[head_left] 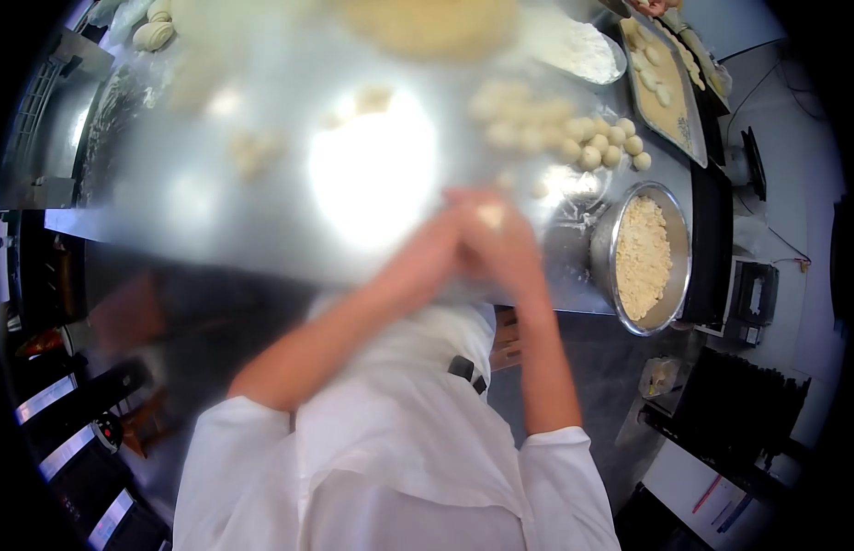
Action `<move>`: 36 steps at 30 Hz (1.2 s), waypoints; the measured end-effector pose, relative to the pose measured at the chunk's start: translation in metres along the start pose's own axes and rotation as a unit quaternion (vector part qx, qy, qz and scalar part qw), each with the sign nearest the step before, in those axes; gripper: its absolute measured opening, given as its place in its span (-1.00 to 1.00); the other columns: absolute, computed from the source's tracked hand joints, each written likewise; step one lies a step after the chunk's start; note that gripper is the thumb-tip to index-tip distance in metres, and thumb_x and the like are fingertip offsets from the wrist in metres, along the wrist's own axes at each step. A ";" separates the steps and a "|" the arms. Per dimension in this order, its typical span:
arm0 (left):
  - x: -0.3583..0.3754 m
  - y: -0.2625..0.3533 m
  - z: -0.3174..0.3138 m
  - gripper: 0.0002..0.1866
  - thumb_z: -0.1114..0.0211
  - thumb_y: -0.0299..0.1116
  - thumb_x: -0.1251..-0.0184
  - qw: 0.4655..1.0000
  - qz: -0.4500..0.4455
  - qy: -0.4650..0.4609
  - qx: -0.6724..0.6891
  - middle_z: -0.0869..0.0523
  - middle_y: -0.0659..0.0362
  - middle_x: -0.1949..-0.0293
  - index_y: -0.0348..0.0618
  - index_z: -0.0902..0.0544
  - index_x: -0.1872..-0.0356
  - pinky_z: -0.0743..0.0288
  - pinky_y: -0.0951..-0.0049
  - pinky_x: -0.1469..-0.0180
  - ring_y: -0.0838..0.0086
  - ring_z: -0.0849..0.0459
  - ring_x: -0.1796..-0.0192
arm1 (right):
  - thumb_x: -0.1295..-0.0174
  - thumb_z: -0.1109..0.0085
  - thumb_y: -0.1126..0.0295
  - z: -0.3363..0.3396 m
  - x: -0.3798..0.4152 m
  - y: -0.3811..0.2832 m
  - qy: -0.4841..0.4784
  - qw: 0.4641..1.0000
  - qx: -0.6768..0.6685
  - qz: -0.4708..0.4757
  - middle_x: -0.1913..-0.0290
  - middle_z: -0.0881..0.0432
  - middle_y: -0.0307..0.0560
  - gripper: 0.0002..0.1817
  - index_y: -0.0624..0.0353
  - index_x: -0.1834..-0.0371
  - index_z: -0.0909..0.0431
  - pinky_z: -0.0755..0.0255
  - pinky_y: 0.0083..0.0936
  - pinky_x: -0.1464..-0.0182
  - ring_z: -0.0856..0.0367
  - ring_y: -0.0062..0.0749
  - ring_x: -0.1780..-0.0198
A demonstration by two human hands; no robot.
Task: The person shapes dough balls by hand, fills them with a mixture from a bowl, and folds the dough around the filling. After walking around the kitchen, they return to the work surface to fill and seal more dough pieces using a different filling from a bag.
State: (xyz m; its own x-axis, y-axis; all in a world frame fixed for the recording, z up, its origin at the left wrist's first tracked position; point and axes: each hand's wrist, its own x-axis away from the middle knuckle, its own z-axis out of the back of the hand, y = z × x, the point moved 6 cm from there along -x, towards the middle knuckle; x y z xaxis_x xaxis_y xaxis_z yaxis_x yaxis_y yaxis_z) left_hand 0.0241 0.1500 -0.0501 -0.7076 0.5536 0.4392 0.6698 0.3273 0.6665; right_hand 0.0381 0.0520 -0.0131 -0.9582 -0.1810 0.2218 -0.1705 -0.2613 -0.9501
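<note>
My left hand (433, 241) and my right hand (500, 241) are pressed together just above the near edge of the metal table. Both are closed, and motion blurs the fingers. A pale patch that looks like a piece of dough (490, 216) shows at the top of my right hand; the rest is hidden by the fingers. Several round dough balls (589, 158) lie grouped beyond my hands to the right. Nearer on that side is a steel bowl (681, 266) holding a crumbly yellowish filling (643, 257).
A tray (698, 147) with pale pieces stands at the far right; another person's hand (655, 7) is above it. White flour (583, 53) is heaped at the back. Small dough pieces (254, 151) lie on the metal table (169, 220) at left, with rolled dough (153, 37) farther back.
</note>
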 end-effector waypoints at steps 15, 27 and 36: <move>0.007 0.001 0.016 -0.48 0.25 0.05 -0.69 0.998 0.005 -0.060 0.027 -0.59 0.15 0.05 -0.18 -0.47 -0.15 -0.56 0.45 0.12 0.53 -0.58 0.19 | -0.53 0.03 0.20 -0.016 -0.012 -0.001 -0.056 0.998 -0.010 0.038 -0.13 -0.66 -0.01 -0.55 0.28 -0.30 -0.50 -0.52 -0.53 0.04 -0.60 -0.54 0.05; 0.009 0.003 0.030 -0.48 0.24 0.06 -0.68 0.998 -0.047 -0.018 0.043 -0.58 0.16 0.15 -0.22 -0.45 -0.14 -0.54 0.45 0.18 0.54 -0.58 0.24 | -0.50 -0.04 0.01 -0.022 -0.017 0.009 -0.046 0.992 -0.119 0.012 -0.33 -0.51 0.08 -0.31 0.27 -0.51 -0.26 -0.48 -0.63 0.07 -0.55 -0.57 0.01; 0.001 -0.009 0.018 -0.41 0.28 0.13 -0.67 0.997 -0.037 0.019 0.063 -0.57 0.15 0.13 -0.24 -0.45 -0.14 -0.55 0.48 0.20 0.55 -0.57 0.24 | -0.53 0.03 0.10 -0.019 -0.012 0.022 0.061 0.993 -0.096 -0.014 -0.05 -0.68 -0.03 -0.46 0.28 -0.38 -0.42 -0.50 -0.58 0.10 -0.59 -0.59 0.11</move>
State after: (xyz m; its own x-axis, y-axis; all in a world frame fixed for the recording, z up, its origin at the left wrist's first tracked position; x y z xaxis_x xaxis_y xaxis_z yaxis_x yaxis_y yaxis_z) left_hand 0.0221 0.1613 -0.0664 -0.7629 0.4955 0.4154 0.6364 0.4619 0.6178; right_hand 0.0417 0.0667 -0.0407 -0.9713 -0.0562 0.2311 -0.2265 -0.0772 -0.9709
